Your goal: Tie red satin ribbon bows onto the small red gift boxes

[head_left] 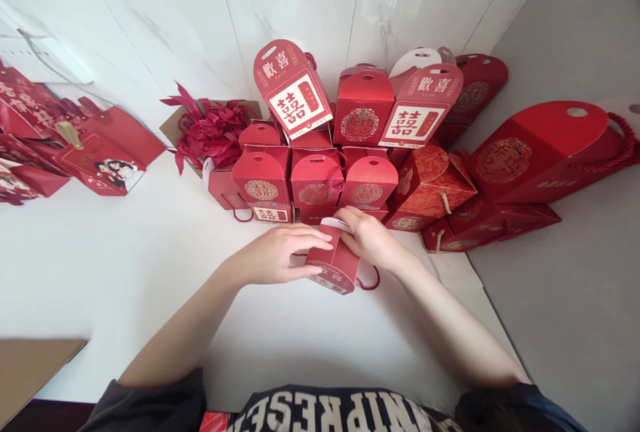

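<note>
A small red gift box [336, 264] with a red cord handle lies on the white table [125, 265] in front of me. My left hand [280, 253] presses its fingers together against the box's left side and top. My right hand [367, 237] grips the box from the right, fingers curled at its white-lined open flap. Both hands hold the same box.
Behind the hands stands a stack of finished red gift boxes [320, 179], some with white labels. A large red box [545, 152] lies on its side at right. A carton of red ribbons [210, 129] and red bags [100, 155] sit at left. A cardboard piece [30, 369] is near left.
</note>
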`<control>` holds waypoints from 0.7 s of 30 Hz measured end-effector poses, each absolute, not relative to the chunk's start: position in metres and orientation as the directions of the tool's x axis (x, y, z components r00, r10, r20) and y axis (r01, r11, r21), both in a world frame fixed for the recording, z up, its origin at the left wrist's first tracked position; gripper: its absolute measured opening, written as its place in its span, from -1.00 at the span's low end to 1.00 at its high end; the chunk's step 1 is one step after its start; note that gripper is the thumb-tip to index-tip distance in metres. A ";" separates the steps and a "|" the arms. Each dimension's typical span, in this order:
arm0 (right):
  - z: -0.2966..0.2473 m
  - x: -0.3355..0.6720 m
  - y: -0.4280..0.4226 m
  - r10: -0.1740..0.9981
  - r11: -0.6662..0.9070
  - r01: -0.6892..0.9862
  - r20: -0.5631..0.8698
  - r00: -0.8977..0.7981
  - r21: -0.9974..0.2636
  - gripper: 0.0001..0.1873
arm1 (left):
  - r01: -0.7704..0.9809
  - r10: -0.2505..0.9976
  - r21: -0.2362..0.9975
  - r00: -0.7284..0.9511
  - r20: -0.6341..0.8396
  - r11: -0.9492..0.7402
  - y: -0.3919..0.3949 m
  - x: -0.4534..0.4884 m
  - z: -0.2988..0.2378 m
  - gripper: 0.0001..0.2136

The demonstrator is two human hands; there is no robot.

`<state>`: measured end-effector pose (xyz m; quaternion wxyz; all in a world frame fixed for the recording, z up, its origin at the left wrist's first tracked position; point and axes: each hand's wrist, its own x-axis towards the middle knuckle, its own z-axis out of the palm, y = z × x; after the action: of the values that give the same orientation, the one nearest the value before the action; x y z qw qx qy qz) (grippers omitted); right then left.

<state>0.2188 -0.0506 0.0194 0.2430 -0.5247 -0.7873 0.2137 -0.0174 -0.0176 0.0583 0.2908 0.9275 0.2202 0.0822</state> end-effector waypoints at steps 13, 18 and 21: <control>0.042 0.226 -0.059 0.837 0.448 0.478 0.167 -0.521 -0.755 -0.72 | 0.494 0.728 0.706 0.685 0.045 -0.508 -0.008 -0.018 0.045 -0.67; 0.039 0.221 -0.062 0.733 0.560 0.480 0.133 -0.667 -0.675 -0.40 | 0.547 0.721 0.550 0.675 0.155 -0.631 -0.015 -0.012 0.045 -0.82; 0.035 0.216 -0.066 0.766 0.544 0.552 0.107 -0.634 -0.632 -0.55 | 0.546 0.724 0.489 0.603 0.335 -0.681 -0.008 -0.022 0.061 -0.83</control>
<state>0.2155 -0.0660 0.0354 0.1892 -0.3839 -0.8581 0.2836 -0.0224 -0.0080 0.0606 0.1708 0.8788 0.3613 0.2608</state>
